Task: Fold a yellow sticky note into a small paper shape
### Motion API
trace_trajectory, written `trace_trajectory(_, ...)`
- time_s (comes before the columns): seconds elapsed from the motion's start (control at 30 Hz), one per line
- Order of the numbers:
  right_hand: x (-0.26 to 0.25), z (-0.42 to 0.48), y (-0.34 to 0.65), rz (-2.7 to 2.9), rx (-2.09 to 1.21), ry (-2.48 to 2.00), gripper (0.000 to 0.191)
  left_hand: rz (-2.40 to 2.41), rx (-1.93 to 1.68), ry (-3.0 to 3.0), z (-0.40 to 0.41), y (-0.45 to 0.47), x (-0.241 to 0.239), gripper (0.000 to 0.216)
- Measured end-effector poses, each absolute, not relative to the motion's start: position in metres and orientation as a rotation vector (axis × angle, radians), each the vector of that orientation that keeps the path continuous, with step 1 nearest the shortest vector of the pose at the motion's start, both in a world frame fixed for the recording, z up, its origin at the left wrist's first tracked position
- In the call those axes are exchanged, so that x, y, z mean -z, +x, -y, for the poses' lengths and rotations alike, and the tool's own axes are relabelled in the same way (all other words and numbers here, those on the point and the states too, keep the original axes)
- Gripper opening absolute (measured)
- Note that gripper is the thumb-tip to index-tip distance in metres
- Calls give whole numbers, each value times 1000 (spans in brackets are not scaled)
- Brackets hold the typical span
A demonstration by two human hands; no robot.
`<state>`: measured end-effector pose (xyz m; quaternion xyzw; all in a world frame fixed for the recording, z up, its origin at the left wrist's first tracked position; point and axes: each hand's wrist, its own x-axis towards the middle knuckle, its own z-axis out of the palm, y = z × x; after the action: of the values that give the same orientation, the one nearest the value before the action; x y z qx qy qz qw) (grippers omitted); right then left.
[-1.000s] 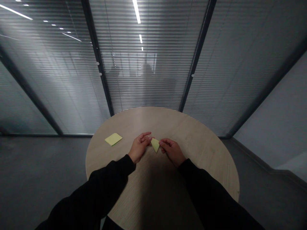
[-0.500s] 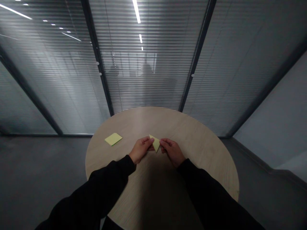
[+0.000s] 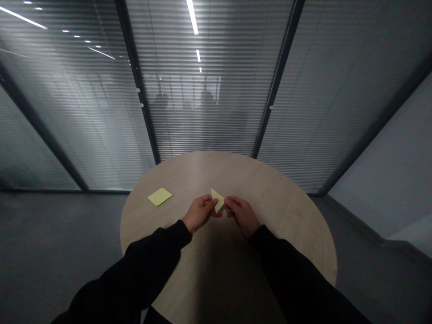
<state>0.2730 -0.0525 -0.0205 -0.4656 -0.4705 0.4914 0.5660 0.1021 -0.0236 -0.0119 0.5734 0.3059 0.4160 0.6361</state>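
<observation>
Between my two hands is a small yellow sticky note (image 3: 218, 200), folded into a roughly triangular shape. My left hand (image 3: 201, 211) pinches its left side, thumb on top and fingers beneath. At the note's right corner, the thumb and fingertips of my right hand (image 3: 241, 213) are closed on it. Both hands are over the middle of the round table, and part of the note is hidden by the left thumb. To the left of my left hand lies a pad of yellow sticky notes (image 3: 159, 197), flat on the tabletop.
The round wooden table (image 3: 286, 216) has a curved edge on all visible sides. Behind it stands a glass partition with closed blinds (image 3: 209, 130) and dark frames. A pale wall (image 3: 398, 180) rises on the right, and grey floor (image 3: 60, 243) surrounds the table.
My left hand has shifted slightly right along the folded note, its thumb now further over the paper. The note has turned a little; my right hand is nearly still.
</observation>
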Motion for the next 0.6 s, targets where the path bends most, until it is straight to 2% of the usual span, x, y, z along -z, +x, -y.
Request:
trace_trajectory(0.33, 22, 52, 274, 1098, -1124, -1067, 39, -617, -890, 1251, 20, 103, 19, 50)
trace_trajectory(0.6, 24, 50, 274, 1096, -1100, -1078, 38, -596, -885, 1279, 18, 103, 25, 46)
